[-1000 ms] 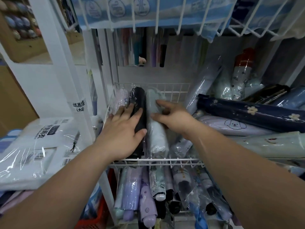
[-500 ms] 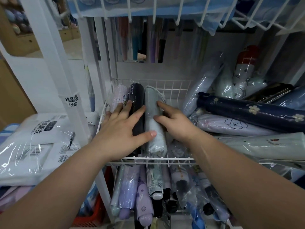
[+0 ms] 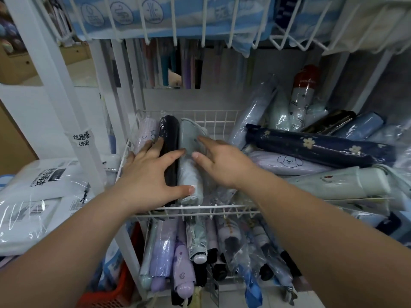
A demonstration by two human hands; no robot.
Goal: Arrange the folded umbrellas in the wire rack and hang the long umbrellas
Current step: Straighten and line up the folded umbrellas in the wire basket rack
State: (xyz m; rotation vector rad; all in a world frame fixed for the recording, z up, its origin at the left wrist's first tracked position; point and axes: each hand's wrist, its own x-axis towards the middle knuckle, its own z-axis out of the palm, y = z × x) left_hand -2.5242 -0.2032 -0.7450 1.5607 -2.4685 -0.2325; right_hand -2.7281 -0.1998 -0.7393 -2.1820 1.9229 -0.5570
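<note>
Three folded umbrellas lie side by side at the left of the white wire rack (image 3: 218, 117): a lilac one (image 3: 145, 133), a black one (image 3: 170, 134) and a pale grey-green one (image 3: 189, 138). My left hand (image 3: 151, 174) lies flat over the lilac and black umbrellas, its thumb stretched across the grey-green one near the front rail. My right hand (image 3: 219, 162) rests with straight fingers on the grey-green umbrella's right side. A loose pile of folded umbrellas fills the rack's right half, with a navy flowered one (image 3: 315, 145) on top.
A lower rack tier (image 3: 244, 278) holds several wrapped folded umbrellas pointing toward me. Long umbrellas (image 3: 175, 67) hang behind the rack. Packaged raincoats (image 3: 37, 196) are stacked at left beside a white post (image 3: 55, 85). An upper wire shelf (image 3: 200, 23) overhangs. A red basket (image 3: 111, 292) sits below left.
Both hands slid slightly forward along the umbrellas, and my left thumb spread across the grey-green one. The camera view shifted a little; the umbrellas stay in their row.
</note>
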